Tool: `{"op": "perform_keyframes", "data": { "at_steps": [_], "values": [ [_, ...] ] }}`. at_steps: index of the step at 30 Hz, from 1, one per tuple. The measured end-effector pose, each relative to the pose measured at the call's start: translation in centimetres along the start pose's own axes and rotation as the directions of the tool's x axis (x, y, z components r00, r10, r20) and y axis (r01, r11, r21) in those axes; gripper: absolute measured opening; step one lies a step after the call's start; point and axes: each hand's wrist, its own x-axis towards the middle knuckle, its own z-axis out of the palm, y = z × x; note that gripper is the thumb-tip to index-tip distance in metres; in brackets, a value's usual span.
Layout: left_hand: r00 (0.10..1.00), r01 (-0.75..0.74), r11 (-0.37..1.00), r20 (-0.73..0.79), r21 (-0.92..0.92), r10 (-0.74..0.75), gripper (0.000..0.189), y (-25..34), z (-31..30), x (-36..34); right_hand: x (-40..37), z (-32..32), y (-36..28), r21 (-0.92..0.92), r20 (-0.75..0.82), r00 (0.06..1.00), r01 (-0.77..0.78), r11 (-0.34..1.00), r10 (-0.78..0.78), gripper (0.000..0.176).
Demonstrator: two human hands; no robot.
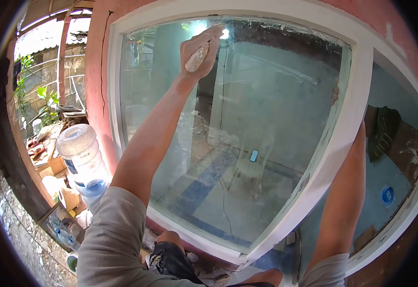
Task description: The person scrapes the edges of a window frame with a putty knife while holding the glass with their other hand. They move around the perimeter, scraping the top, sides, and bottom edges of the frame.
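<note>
My left hand (200, 47) is raised against the upper part of a large window pane (266, 110) and is closed around a small tool with a pale, speckled handle (196, 58); its working end is hidden by my fingers. My right arm reaches up behind the white frame post (347, 124) between two panes. Of my right hand (334, 93), only the fingertips show, curled round the post's edge against the glass. The glass is dusty, with white smears along its top and right edges.
A big clear water jug (82, 158) stands at the lower left among boxes and clutter, by a red wall (94, 71). Through the glass I see a white plastic chair (249, 167) with a phone (254, 155) on it and a thin cable. My knees are below.
</note>
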Motion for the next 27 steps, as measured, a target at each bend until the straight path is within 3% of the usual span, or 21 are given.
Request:
{"op": "perform_keyframes", "data": {
  "at_steps": [4,8,11,12,17,19,22,23,27],
  "values": [
    [0.999,-0.041,0.993,-0.008,0.109,0.042,0.020,-1.5,0.3,2.0,0.1,0.3,-0.1,-0.020,-0.020,1.000,0.002,1.000,-0.002,0.066],
    [0.996,0.031,0.998,-0.077,-0.047,-0.035,0.020,-0.9,1.2,0.4,-0.1,0.6,0.1,0.002,-0.016,1.000,0.006,1.000,-0.006,0.064],
    [1.000,0.021,0.996,-0.008,0.089,-0.021,0.019,-1.2,0.0,0.7,-0.2,1.3,0.0,-0.027,-0.042,0.999,0.013,1.000,-0.014,0.062],
    [0.998,0.053,0.999,-0.036,-0.007,-0.053,0.020,-2.2,0.3,1.3,-0.3,1.6,0.0,-0.029,-0.065,0.998,0.015,0.999,-0.017,0.061],
    [0.998,0.065,0.996,-0.012,0.065,-0.065,0.021,-1.3,0.3,1.2,-0.2,1.3,0.0,-0.064,-0.061,0.998,0.022,0.998,-0.026,0.059],
    [1.000,0.012,1.000,-0.027,-0.007,-0.012,0.021,-1.5,0.3,0.5,0.1,1.2,-0.1,-0.076,-0.054,0.998,0.023,0.997,-0.027,0.059],
    [1.000,-0.005,0.982,0.015,0.190,0.002,0.021,-1.5,-0.1,1.8,-0.3,1.4,0.0,-0.054,-0.106,0.994,0.006,0.999,-0.011,0.060],
    [0.998,-0.062,0.976,-0.009,0.209,0.065,0.020,-2.2,-0.1,2.2,-0.2,1.3,0.0,-0.054,-0.081,0.997,0.008,0.999,-0.012,0.060],
    [1.000,-0.021,0.913,0.005,0.407,0.020,0.031,-6.7,-0.7,0.7,0.4,-3.2,1.0,-0.028,-0.006,1.000,0.013,1.000,-0.014,0.057]
  ]
}}
